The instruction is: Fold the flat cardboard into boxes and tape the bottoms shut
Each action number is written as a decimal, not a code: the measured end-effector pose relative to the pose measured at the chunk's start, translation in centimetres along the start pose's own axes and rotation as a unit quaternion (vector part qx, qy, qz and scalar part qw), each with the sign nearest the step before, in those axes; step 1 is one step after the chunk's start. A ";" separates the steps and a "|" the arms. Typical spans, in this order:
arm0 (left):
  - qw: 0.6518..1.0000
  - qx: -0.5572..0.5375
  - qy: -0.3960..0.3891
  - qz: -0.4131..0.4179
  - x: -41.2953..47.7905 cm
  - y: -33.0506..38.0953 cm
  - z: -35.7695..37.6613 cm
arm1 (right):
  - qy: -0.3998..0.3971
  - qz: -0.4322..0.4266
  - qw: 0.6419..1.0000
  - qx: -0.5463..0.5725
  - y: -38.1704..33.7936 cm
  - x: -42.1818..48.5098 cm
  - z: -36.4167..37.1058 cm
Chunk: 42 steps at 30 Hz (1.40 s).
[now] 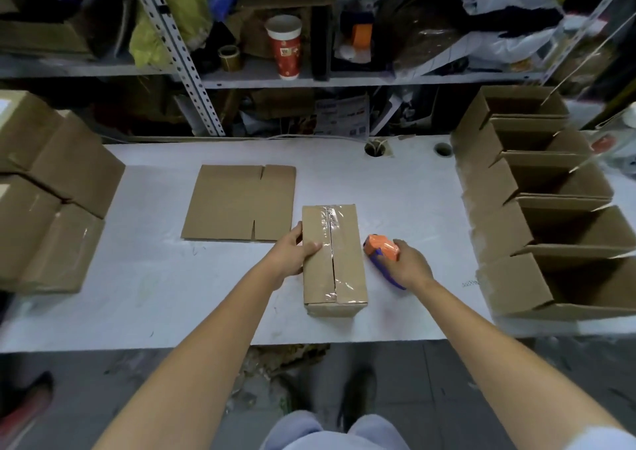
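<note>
At the middle of the white desk (155, 277), as I see it through the head camera, a folded cardboard box (334, 257) lies taped side up. Its long axis runs away from the person, and the clear tape seam follows that same line. The left hand (296, 253) grips the box's left edge, thumb on top. The right hand (409, 264) is curled around an orange and blue tape dispenser (380, 248) resting on the desk just right of the box. A flat cardboard blank (237, 203) lies behind and to the left. Open boxes (550, 181) line the right side and closed boxes (51, 191) the left. A red paper cup (285, 47) stands on the shelf, its print too small for me to read.
</note>
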<state>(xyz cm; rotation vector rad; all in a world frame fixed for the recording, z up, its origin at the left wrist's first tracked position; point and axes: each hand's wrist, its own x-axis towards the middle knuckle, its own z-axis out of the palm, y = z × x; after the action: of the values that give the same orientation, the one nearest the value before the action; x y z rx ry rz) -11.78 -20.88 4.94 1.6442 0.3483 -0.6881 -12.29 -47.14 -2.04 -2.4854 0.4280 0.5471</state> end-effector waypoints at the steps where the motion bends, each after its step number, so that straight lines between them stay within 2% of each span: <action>1: 1.000 0.001 0.002 -0.001 0.1 -0.1 0.0 | 0.005 -0.010 0.999 -0.048 0.8 0.4 0.7; 5: 1.000 0.005 0.008 -0.001 0.4 -0.4 0.1 | -0.024 -0.003 0.994 -0.105 1.2 1.1 3.1; 9: 1.000 0.011 0.009 0.001 1.0 -0.8 -0.2 | -0.005 -0.012 0.993 -0.114 1.0 1.7 3.3; 13: 0.994 0.101 0.045 0.015 1.5 -0.5 -0.8 | 0.018 -0.053 0.998 -0.034 0.4 1.1 0.1; 16: 0.980 0.157 0.099 0.076 1.6 2.0 -1.1 | 0.015 -0.098 0.993 0.059 -0.9 0.1 -4.3; 19: 0.972 0.182 0.064 0.137 1.6 5.4 -1.0 | -0.038 -0.153 0.983 0.098 -3.0 -0.7 -8.8; 23: 0.962 0.215 -0.021 0.166 0.9 9.1 0.2 | -0.110 -0.229 0.967 0.015 -6.5 -2.3 -12.4; 25: 0.959 0.201 -0.048 0.194 0.7 10.0 0.3 | -0.127 -0.251 0.960 -0.006 -8.1 -3.3 -13.5; 28: 0.960 0.170 -0.013 0.220 0.4 10.2 0.3 | -0.125 -0.261 0.957 -0.010 -9.3 -4.2 -14.1; 31: 0.958 0.170 0.005 0.233 -0.2 10.5 0.7 | -0.087 -0.273 0.958 -0.030 -9.7 -5.0 -13.2; 34: 0.975 0.131 -0.006 0.180 -0.7 10.6 -0.1 | -0.046 -0.298 0.952 -0.049 -9.8 -4.9 -12.7; 37: 0.990 0.062 -0.019 0.122 -0.8 10.0 -1.1 | -0.068 -0.316 0.943 -0.074 -10.6 -4.7 -13.3; 42: 0.990 -0.004 0.099 0.100 -0.5 8.6 -1.6 | -0.085 -0.329 0.924 -0.175 -12.5 -4.5 -13.4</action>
<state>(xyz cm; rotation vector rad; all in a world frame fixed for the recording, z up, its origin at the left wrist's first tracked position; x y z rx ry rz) -6.78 -20.92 12.11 1.7179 0.3223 -0.3730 -7.19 -44.13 15.87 -2.6614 -0.6135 0.5787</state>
